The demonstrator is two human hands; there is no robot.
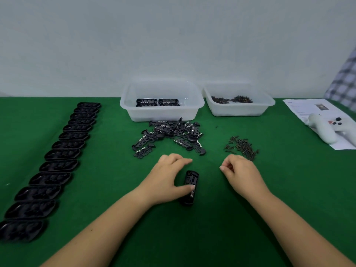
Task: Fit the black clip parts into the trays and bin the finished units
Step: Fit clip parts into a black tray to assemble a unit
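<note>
Four Units Binned, A Long Row Of Trays Waiting

Thirteen or so empty black trays are lying in a row along the left side of the green table, running from the near left corner toward the far edge, and we are judging these as work yet to do. Moving right, our left hand is holding one tray flat on the cloth near the middle of the table, thumb pressing on its near end and fingers curled round its far side; a clip part appears to be seated in it, though we cannot tell how fully. Beyond it, the pile of loose black clip parts is sitting just in front of the clear bin at the far edge, where we are counting about four finished units. Further right, our right hand is hovering with fingers loosely curled; we cannot tell whether it is pinching anything. Small dark screws are lying just beyond it, with more in a second bin. A white controller is resting on paper at the far right edge. We are judging the task as being in its early part.
</note>
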